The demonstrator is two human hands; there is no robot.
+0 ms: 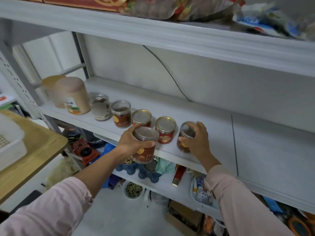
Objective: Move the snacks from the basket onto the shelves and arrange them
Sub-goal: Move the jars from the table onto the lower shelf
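Hands point(131, 142) grip 2 clear red-labelled jars point(144, 145).

pale pink sleeves point(51, 206), bare hands point(129, 142)

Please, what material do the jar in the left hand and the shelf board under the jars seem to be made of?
The jar in the left hand looks like clear plastic, perhaps glass: the brown snacks show through its wall. Its flat lid is dull grey, possibly foil or plastic. The shelf board looks like painted metal or laminate, matte pale grey with a thin seam; I cannot tell which.
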